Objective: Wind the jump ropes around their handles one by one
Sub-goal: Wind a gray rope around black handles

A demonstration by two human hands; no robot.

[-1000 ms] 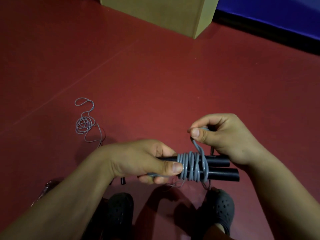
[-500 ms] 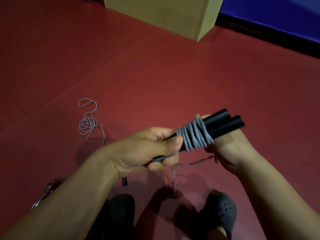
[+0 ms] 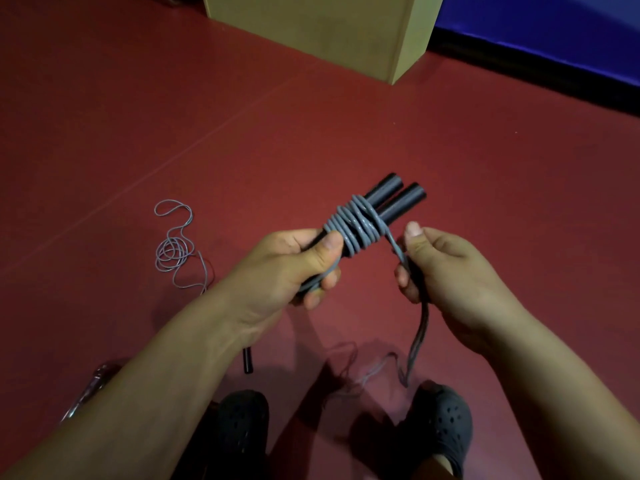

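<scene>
Two black handles (image 3: 394, 199) lie side by side, tilted up to the right, with several turns of grey rope (image 3: 353, 226) wound around their middle. My left hand (image 3: 287, 268) grips the handles' lower end, thumb pressed against the coil. My right hand (image 3: 446, 271) is closed on the free strand of the rope (image 3: 417, 337), which runs taut from the coil into the fist and hangs down toward the floor. A second grey jump rope (image 3: 171, 251) lies loosely coiled on the red floor to the left, one black handle end (image 3: 247, 360) showing past my left forearm.
A tan box (image 3: 325, 32) stands at the top centre. A blue mat (image 3: 554, 32) with a black edge runs along the top right. My two feet in dark clogs (image 3: 440, 427) are at the bottom. A shiny object (image 3: 90, 393) lies at lower left.
The handles tilted up from level to point up-right. My right hand went under the bundle, then came out to its right, pulling the free strand taut; one more turn sits on the coil.
</scene>
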